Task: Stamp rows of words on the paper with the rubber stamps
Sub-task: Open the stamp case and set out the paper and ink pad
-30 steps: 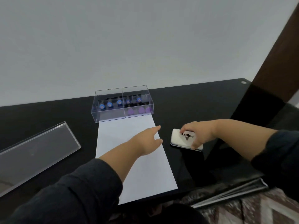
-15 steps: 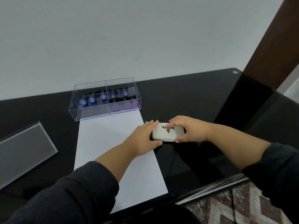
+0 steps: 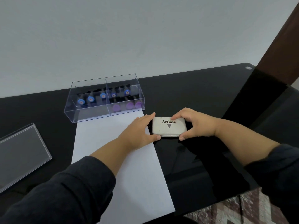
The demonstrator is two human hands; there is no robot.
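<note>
White rectangular "Artline" ink pad case [image 3: 169,126], lid closed, gripped at both ends on black glass table [image 3: 202,97].
Left hand [image 3: 139,133] and right hand [image 3: 194,123] curl around it, beside white paper sheet [image 3: 103,136]; rubber stamps [image 3: 103,95] stand in clear plastic box [image 3: 90,113].

A blank white sheet of paper [image 3: 113,143] lies flat. At its far edge a clear box [image 3: 103,97] holds blue- and purple-capped rubber stamps [image 3: 90,99]. A closed white Artline ink pad [image 3: 168,126] sits just right.
</note>
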